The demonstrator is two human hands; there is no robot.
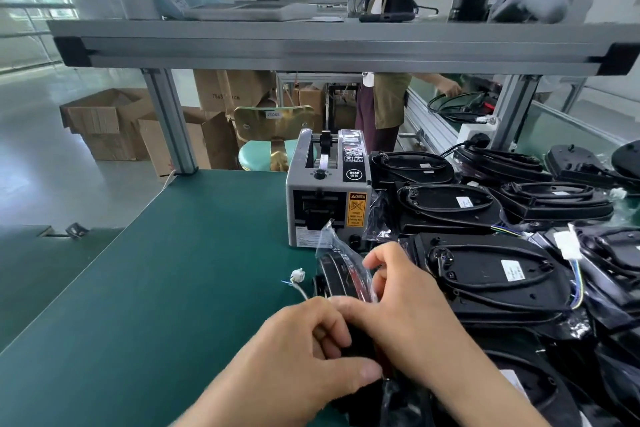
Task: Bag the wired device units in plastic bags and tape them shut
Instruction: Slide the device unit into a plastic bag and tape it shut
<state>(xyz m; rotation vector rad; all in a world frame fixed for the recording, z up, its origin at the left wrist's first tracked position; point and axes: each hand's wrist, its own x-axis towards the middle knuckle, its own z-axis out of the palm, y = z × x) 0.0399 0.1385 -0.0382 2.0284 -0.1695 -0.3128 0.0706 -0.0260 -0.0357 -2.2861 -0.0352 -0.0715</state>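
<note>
Head view: your unit [332,279] stands at lower centre of the frame, just below the dispenser [329,191].
Connector [298,276]: it lies on the mat [173,288] left of the unit, outside the bag [337,248]; tape now and you would likely seal its wire out (or pinch it).
Bag: thin film; a hard tug over the unit's edge could tear it.
Left hand [301,350]: fingers curled, thumb pressed on the unit's near end.
Right hand [412,315]: fingers curled, seemingly pinching the bag's edge.
Unit: black, rounded, on edge, partly sleeved in clear, crinkled plastic whose mouth points up.
</note>
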